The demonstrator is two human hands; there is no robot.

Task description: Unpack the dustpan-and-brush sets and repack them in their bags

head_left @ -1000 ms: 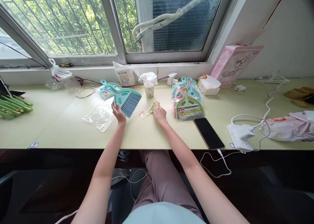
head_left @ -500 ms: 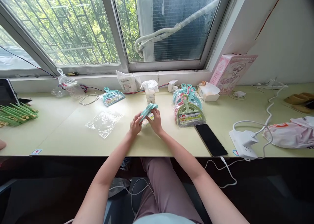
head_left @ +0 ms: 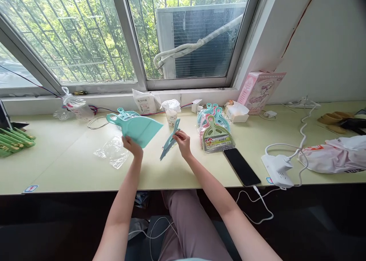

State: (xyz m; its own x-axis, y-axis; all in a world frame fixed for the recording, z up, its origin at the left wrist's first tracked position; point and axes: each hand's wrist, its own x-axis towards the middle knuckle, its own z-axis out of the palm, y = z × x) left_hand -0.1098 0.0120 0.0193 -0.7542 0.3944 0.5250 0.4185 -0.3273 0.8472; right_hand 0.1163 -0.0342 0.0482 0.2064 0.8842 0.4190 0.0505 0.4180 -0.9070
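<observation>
A teal dustpan (head_left: 143, 130) is held up above the table by my left hand (head_left: 132, 145), which grips its underside with the fingers partly hidden. Its handle points left toward the window side. In my right hand (head_left: 182, 139) is a small teal brush (head_left: 170, 139), pinched near its handle, bristles pointing down and left. The two pieces are apart. Behind the dustpan, a packaged teal dustpan set (head_left: 126, 113) lies partly covered. A clear plastic bag (head_left: 113, 153) lies flat beyond my left hand.
At right are several packaged dustpan sets (head_left: 215, 133), a phone (head_left: 242, 167) on a cable, and a white power strip (head_left: 278, 171). Along the sill side stand a cup (head_left: 171, 118), a tissue pack (head_left: 236, 112) and a pink box (head_left: 260, 92). Green sticks (head_left: 15, 140) lie far left.
The teal dustpan and brush, together between both hands before, are now separated. My left hand has moved left with the dustpan; my right hand keeps the brush. The view has shifted slightly.
</observation>
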